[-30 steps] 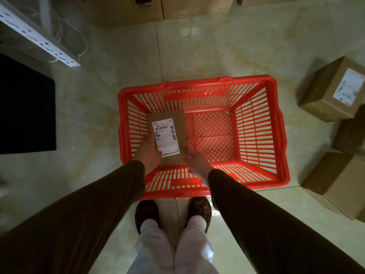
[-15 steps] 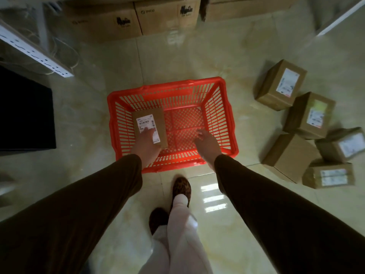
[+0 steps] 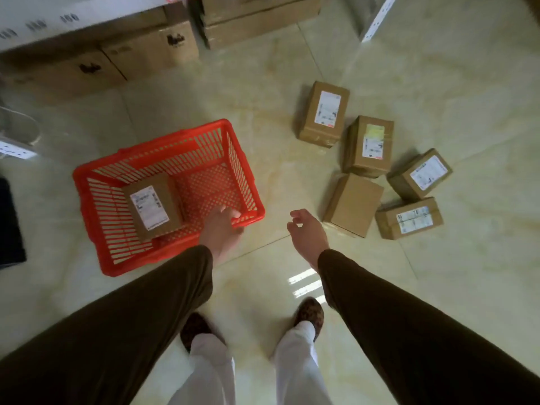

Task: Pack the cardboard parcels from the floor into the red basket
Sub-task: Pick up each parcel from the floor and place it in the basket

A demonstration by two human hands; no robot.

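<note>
One parcel [image 3: 152, 207] lies flat in the red basket [image 3: 96, 241], label up, pushed into the left half against the near wall, which leaves the right half of the mesh bottom bare for more. The basket stands on the tiled floor [image 3: 263, 106] just left of the person's feet.

Five more parcels sit on the floor in a loose cluster to the right, well apart from the basket: a tall labelled box [image 3: 324, 112] at the far end, a box with a yellow sticker [image 3: 369, 144] just beside it, a plain unlabelled box [image 3: 353, 204] nearest the hands, an angled box [image 3: 420, 173] and a low flat box [image 3: 409, 219] touching each other at the right edge.

The left hand [image 3: 220, 229] hangs over the basket's near right corner with fingers loosely spread, its grip wide and holding nothing. The right hand [image 3: 306, 232] is out over bare floor, between basket and cluster, fingers curled but apart, grip likewise wide and empty; it points toward the plain box, which looks the likely next pick because it is closest.

Judging by the count, the job is only begun: one in, five visible outside. The boxes look rigid and light enough for two hands; laying them flat side by side should use the basket's room best.
</note>
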